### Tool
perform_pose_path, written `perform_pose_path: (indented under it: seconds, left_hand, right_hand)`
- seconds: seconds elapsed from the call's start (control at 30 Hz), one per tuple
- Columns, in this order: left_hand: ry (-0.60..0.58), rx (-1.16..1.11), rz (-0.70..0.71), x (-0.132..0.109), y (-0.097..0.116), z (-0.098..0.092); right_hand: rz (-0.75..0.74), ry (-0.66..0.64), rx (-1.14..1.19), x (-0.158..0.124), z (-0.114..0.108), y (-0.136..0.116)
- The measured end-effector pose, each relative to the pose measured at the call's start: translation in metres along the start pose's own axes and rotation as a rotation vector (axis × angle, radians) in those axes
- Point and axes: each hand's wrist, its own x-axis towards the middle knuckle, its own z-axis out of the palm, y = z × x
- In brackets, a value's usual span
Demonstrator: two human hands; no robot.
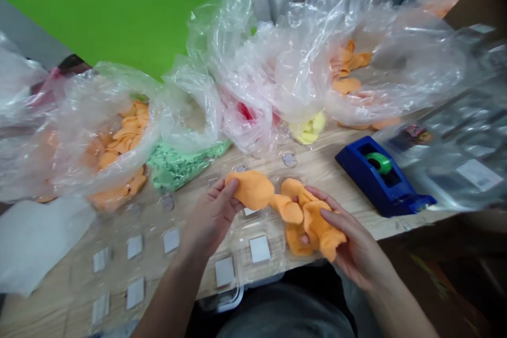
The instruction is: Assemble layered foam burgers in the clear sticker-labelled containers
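My left hand [216, 211] pinches a limp orange piece [253, 190], flat and rounded with a narrow end, much like an uninflated balloon. Its narrow end points right, towards a loose bunch of similar orange balloons [312, 216] held in my right hand [352, 237]. The fingers of that hand are wrapped round the bunch, partly hidden by it. Below both hands, clear plastic trays [277, 261] lie along the front of the table, with white square cards [259, 249] in them.
Clear bags stand along the back, holding orange pieces [129, 129], green pieces [182, 163] and yellow pieces [309, 128]. A blue tape dispenser [407, 195] sits to the right, beside stacked clear packaging [467, 142]. A white sheet [39, 243] lies at the left.
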Motion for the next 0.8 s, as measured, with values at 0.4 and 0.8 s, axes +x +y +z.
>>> perform_pose_path:
  seconds: [0.4, 0.8]
  left_hand:
    - [-0.155, 1.565, 0.78, -0.009, -0.058, -0.044]
    - [-0.126, 1.568, 0.701, -0.007, -0.043, -0.019]
  right_hand:
    - [-0.054, 0.217, -0.131, 0.008, -0.018, -0.006]
    - [-0.062, 0.219, -0.038, 0.008, -0.024, -0.007]
